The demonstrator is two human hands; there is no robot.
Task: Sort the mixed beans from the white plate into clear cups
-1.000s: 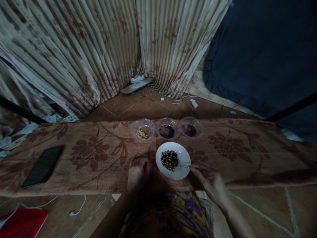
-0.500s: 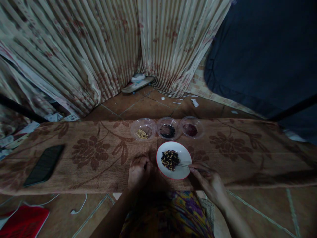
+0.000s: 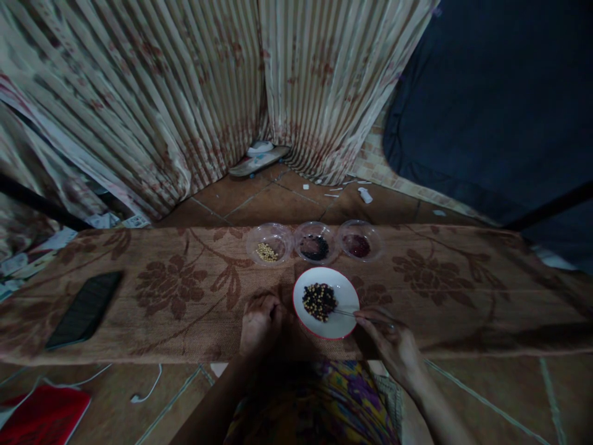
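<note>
My right hand (image 3: 391, 343) pinches thin metal tweezers (image 3: 345, 313) at the right rim of a white plate (image 3: 345, 290) edged in red. Their tips reach the right side of a heap of mixed dark and pale yellow beans (image 3: 319, 301) on the plate. To the left of the plate, my left hand (image 3: 260, 321) rests on the cloth, curled into a loose fist with nothing visible in it. Behind the plate stand three clear plastic bowls in a row: one with yellow beans (image 3: 267, 251), one with black beans (image 3: 315, 247), one with dark red beans (image 3: 358, 246).
A brown flower-patterned cloth (image 3: 171, 284) covers the narrow table. A dark phone (image 3: 86, 309) lies on its left part. Beyond the table, a skateboard (image 3: 259, 162) and white scraps (image 3: 365, 195) are on the tiled floor. A red bag (image 3: 44, 414) and a white cable sit at lower left.
The view has shifted very slightly, so the table sits a little lower. The tweezers stay at the right edge of the bean heap, and my left hand keeps its place.
</note>
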